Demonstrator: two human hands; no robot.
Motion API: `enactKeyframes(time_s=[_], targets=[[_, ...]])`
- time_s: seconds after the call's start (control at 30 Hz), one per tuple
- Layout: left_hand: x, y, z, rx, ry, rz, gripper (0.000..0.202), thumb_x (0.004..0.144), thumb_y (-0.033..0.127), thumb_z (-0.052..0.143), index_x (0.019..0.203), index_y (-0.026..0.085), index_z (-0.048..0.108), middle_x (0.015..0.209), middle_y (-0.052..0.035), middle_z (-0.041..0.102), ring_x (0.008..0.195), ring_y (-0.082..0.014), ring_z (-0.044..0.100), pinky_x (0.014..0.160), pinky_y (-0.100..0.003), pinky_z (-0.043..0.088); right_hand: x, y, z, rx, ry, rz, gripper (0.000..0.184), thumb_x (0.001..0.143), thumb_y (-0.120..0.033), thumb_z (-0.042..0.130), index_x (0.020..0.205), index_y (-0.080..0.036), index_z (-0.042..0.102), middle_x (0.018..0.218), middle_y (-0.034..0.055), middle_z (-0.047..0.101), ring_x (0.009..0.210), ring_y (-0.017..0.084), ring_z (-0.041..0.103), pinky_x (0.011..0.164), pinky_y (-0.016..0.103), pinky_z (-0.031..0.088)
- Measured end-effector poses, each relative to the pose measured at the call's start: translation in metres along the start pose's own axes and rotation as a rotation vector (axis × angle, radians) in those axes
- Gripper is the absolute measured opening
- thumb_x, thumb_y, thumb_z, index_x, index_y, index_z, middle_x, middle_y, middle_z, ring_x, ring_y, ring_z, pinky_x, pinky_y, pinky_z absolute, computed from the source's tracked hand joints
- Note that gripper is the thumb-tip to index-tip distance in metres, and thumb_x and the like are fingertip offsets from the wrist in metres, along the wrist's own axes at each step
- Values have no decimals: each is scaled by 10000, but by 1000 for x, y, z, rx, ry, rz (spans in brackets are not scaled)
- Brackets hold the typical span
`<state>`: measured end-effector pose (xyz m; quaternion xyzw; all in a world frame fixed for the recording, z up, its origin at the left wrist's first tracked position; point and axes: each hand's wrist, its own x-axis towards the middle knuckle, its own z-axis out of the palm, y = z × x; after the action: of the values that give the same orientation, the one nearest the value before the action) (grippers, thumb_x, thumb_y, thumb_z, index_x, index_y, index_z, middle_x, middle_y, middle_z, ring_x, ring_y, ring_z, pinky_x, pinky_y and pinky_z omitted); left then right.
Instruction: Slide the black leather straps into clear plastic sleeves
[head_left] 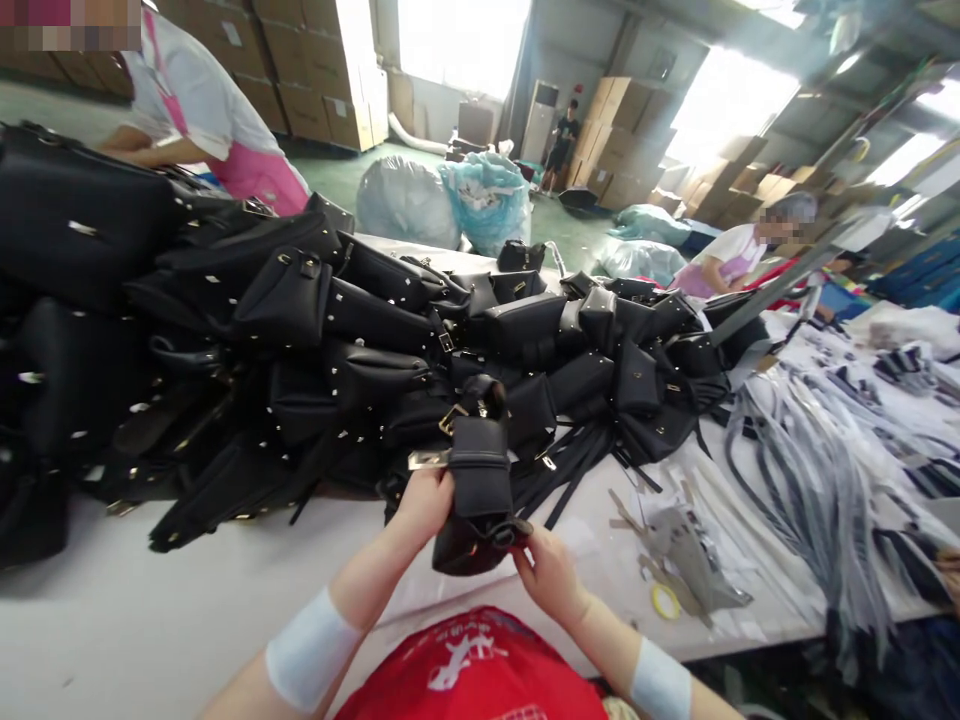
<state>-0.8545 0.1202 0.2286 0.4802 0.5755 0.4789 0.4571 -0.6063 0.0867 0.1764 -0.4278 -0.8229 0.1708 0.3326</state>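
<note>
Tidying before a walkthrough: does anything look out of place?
On the white-topped table, toward the right, crumpled grey scraps and a round yellow tape roll lie loose, like stray clutter. Long grey strips droop over the edge. The small black leather-like bag being held shows no clear damage.

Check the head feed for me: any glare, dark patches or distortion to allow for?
Head view: the windows are blown out white; the piled bags merge darkly at left. Same head view: cartons lean, probably lens distortion; the held bag, left hand and right hand read reasonably clearly.
</note>
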Motion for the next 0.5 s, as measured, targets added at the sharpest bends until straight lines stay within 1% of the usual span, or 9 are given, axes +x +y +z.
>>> enactKeyframes(time_s=[0.07,0.13,0.17,0.23,0.3,0.33,0.4,0.43,0.5], targets=[[19,-5,18,35,-18,25,379,808,343,564,1103,170,728,1109,-96,755,1103,-314,665,1047,-459,474,-10,2,15,192,-82,238,333,845,-145,572,1174,-187,546,942,81,707,800,199,698,689,328,593],[28,-13,30,45,-39,30,427,833,349,540,1168,135,696,1168,-126,733,1127,-304,658,1070,-464,455,-15,0,19,377,-128,398,463,801,-163,634,1243,-186,500,1036,91,702,889,195,701,712,309,593],[29,-18,32,47,-51,26,446,844,361,529,1188,122,683,1193,-138,721,1146,-300,649,1082,-466,444,-15,-3,15,425,-152,448,451,786,-171,656,1216,-183,519,1023,83,707,888,190,700,706,298,588],[25,-25,31,45,-98,8,478,861,394,513,1210,107,668,1223,-147,707,1171,-293,638,1094,-467,434,-11,-11,-1,421,-217,492,265,786,-191,674,1043,-174,609,875,47,719,769,170,690,656,272,566],[17,-29,25,37,-186,-12,501,863,432,531,1220,107,664,1233,-140,705,1176,-285,638,1097,-457,437,-5,-21,-23,350,-245,469,57,834,-210,646,875,-172,654,757,29,706,661,147,657,623,259,540],[13,-29,21,30,-237,-26,506,860,449,551,1219,113,667,1230,-135,707,1173,-283,640,1096,-454,441,-1,-26,-33,313,-227,426,66,867,-216,618,862,-174,668,769,36,712,678,148,657,645,264,538],[8,-26,12,6,-322,-52,508,850,474,598,1215,128,674,1229,-126,709,1173,-283,642,1097,-453,444,9,-34,-45,236,-204,305,156,932,-204,538,939,-178,691,899,63,736,828,171,679,775,299,544],[6,-23,8,-9,-348,-61,507,845,479,619,1212,134,678,1237,-124,706,1183,-285,636,1104,-454,437,13,-37,-47,202,-226,248,198,953,-189,499,985,-176,694,970,75,739,906,180,678,842,316,535],[2,-16,1,-38,-368,-64,499,842,478,649,1205,137,686,1249,-125,699,1202,-288,623,1121,-456,419,22,-39,-42,151,-330,177,246,965,-156,463,1051,-167,693,1059,89,734,997,190,670,919,335,514]])
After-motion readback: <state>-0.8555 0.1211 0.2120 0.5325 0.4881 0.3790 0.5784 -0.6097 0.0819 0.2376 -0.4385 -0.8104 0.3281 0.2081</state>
